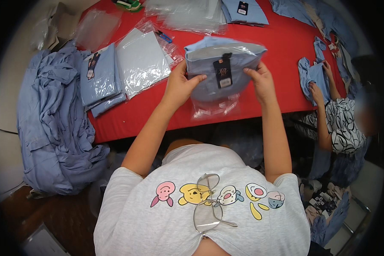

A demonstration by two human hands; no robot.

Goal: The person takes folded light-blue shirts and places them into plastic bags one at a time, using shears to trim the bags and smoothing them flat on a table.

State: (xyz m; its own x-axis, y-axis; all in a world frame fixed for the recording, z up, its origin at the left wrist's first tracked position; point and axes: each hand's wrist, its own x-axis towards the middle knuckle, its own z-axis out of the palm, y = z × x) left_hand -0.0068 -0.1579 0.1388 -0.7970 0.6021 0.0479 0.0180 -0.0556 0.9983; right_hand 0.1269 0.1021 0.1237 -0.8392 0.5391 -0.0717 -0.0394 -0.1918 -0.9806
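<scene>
Red cloth [286, 49] dresses the table, and from the far left we have a big rumpled heap of blue garments [51, 111] crowding its edge, then flat blue folded shirts in clear film [100, 83], then pale rectangular sheets under glossy plastic [141, 64], boxing in that side. Now the left hand [180, 87]: thumb across the front, gripping the near side of a light-blue folded shirt in a clear plastic bag [240, 79], held up above the table near its front edge. Light, I'd judge, soft yet folded fairly flat, the film slippery; best pinched at both sides, cloth and plastic together. Over to the right hand [262, 83], thumb in front as well, clasping the opposite side; fingers behind are hidden. Further right, open red surface gives moving room, up to a co-worker's hands [315, 94] on a crumpled blue garment [321, 79].
</scene>
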